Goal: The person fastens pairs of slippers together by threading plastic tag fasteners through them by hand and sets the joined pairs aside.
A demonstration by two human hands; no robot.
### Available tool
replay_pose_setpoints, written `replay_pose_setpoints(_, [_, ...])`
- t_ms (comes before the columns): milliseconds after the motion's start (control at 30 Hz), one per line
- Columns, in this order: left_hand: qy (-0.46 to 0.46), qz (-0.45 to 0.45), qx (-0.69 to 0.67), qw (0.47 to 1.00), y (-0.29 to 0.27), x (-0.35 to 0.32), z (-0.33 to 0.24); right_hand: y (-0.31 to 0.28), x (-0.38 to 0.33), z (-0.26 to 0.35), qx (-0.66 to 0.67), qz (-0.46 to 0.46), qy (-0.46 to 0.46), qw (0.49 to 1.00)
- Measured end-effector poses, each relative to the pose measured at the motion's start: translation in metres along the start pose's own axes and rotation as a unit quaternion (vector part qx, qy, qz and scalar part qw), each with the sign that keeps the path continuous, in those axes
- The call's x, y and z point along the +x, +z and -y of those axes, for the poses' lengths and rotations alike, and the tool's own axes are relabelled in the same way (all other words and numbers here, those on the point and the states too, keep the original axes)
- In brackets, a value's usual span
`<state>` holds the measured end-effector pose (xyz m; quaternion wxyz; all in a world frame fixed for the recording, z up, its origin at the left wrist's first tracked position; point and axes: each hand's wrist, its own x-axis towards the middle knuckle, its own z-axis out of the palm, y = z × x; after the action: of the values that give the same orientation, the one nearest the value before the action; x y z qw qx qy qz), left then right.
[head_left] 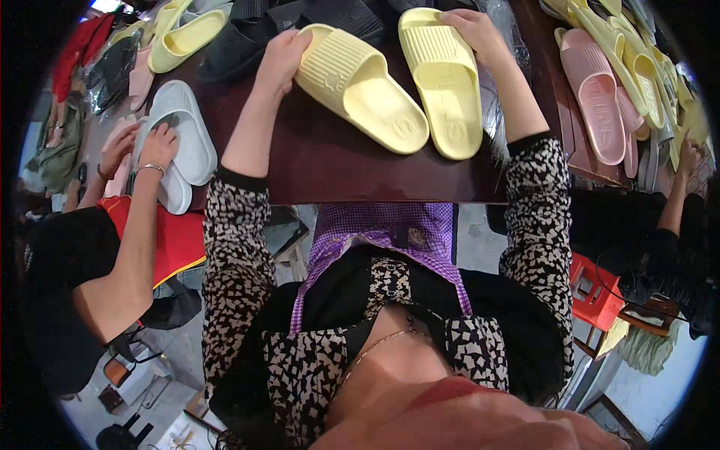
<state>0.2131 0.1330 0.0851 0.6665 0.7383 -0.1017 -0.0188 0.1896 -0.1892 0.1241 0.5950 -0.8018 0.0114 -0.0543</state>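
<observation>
Two yellow slide slippers are over the dark red table (337, 180), their heel ends toward me. My left hand (283, 60) grips the toe end of the left slipper (364, 90), thumb on its ribbed strap side. That slipper is tilted, with its heel pointing right and toward me. My right hand (476, 34) holds the toe end of the right slipper (442, 86), which stands more upright in view. The two heels touch or nearly touch each other. Both soles show raised lettering, and the fingers beneath the slippers are hidden.
Black slippers (240, 45) lie along the table's far side, near clear plastic bags (502, 22). At left, a co-worker's hands (154, 146) handle grey slippers (180, 127). Pink slippers (596, 97) and more yellow ones (637, 67) are piled at right. A red stool (592, 292) stands below.
</observation>
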Motion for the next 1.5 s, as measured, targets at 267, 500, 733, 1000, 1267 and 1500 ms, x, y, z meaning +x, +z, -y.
replay_pose_setpoints(267, [-0.101, 0.138, 0.235, 0.957, 0.008, 0.030, -0.033, 0.011, 0.014, -0.018, 0.048, 0.085, -0.061, 0.993])
replay_pose_setpoints(500, [0.016, 0.156, 0.291, 0.944, 0.025, 0.049, 0.009, 0.030, 0.017, -0.051, 0.039, 0.037, -0.038, 0.998])
replay_pose_setpoints(733, [0.143, -0.053, 0.398, 0.905, 0.028, 0.020, 0.023, -0.006, -0.029, -0.029, -0.064, -0.074, -0.242, 0.965])
replay_pose_setpoints(1000, [0.196, -0.110, 0.318, 0.921, 0.032, -0.005, 0.040, -0.078, -0.106, -0.034, -0.119, -0.160, -0.073, 0.977])
replay_pose_setpoints(1267, [0.283, -0.098, 0.324, 0.897, 0.069, -0.033, -0.007, -0.062, -0.129, -0.094, -0.283, -0.107, -0.136, 0.943])
replay_pose_setpoints(1500, [0.343, -0.031, 0.323, 0.881, 0.098, -0.065, -0.020, -0.050, -0.091, -0.088, -0.444, -0.109, -0.267, 0.849])
